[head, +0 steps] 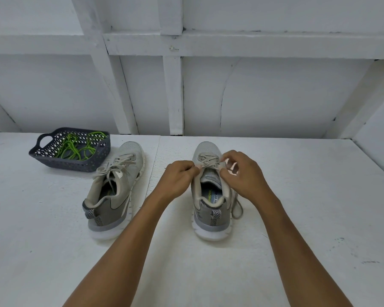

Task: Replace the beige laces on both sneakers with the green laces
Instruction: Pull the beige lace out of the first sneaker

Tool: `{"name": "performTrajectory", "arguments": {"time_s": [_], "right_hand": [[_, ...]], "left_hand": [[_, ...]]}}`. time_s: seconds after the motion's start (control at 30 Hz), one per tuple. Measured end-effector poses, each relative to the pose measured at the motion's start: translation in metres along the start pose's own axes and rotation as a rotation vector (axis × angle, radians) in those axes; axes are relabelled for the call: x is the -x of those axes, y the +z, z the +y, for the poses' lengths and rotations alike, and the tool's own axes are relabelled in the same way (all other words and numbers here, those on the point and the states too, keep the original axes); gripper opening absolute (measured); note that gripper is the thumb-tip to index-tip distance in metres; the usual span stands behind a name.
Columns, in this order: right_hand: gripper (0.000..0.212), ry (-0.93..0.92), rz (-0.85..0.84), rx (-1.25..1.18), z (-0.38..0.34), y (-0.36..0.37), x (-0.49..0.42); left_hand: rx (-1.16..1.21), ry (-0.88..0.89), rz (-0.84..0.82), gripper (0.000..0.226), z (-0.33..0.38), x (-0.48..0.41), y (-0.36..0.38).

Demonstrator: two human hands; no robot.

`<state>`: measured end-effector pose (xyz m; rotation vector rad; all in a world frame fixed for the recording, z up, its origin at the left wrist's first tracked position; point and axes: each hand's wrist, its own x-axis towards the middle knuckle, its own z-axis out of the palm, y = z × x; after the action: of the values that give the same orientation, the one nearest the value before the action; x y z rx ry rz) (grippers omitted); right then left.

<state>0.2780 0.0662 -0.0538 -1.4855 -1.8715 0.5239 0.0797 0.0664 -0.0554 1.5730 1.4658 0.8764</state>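
While neither sneaker had yet given up its beige lace, a white table (297,229) carried the pair. The right sneaker (211,220) stood heel toward the person and toe away, its long axis running straight out from the body. The left sneaker (111,196) stood well apart to the left of it, slightly angled, its lace hanging loose. Farther left of the right sneaker, toward the wall, a dark perforated basket (75,162) held the green laces (75,148). Both hands met above the right sneaker's tongue. The left hand (177,176), fingers curled, pinched the beige lace (208,161) at the left eyelet row. The right hand (246,173) pinched it between thumb and forefinger at the right row, the other fingers loosely bent. The lace lay crosswise between the fingertips, each hand equally near, and a loose end (237,209) trailed down the sneaker's right flank. Unthreading toward the toe looked the likely next work.
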Motion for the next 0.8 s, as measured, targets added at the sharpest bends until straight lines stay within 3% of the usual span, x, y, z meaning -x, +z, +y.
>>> {"name": "performTrajectory", "arguments": {"time_s": [0.07, 0.27, 0.33, 0.47, 0.53, 0.6, 0.8], "right_hand": [[0.023, -0.097, -0.042, 0.047, -0.006, 0.003, -0.004], [0.003, -0.160, -0.110, 0.106, -0.017, 0.010, -0.013], [0.009, -0.113, -0.085, 0.028, -0.018, 0.012, -0.013], [0.020, 0.197, 0.085, -0.437, -0.015, 0.007, -0.014], [0.024, 0.323, 0.067, -0.742, -0.011, 0.002, -0.015], [0.024, 0.378, 0.024, -0.859, -0.008, 0.002, -0.014], [0.006, 0.279, -0.055, -0.630, -0.009, 0.006, -0.009]], "left_hand": [[0.009, -0.001, -0.009, 0.046, 0.001, 0.000, 0.000], [0.030, -0.011, -0.018, 0.044, 0.000, 0.000, -0.002], [0.028, -0.015, -0.022, 0.045, 0.000, 0.001, -0.002], [0.043, -0.041, -0.021, 0.045, -0.003, 0.002, -0.004], [0.047, -0.046, -0.021, 0.044, -0.004, 0.002, -0.005], [0.050, -0.043, -0.023, 0.043, -0.005, 0.002, -0.004], [0.069, -0.056, -0.021, 0.044, -0.005, -0.001, -0.001]]}}
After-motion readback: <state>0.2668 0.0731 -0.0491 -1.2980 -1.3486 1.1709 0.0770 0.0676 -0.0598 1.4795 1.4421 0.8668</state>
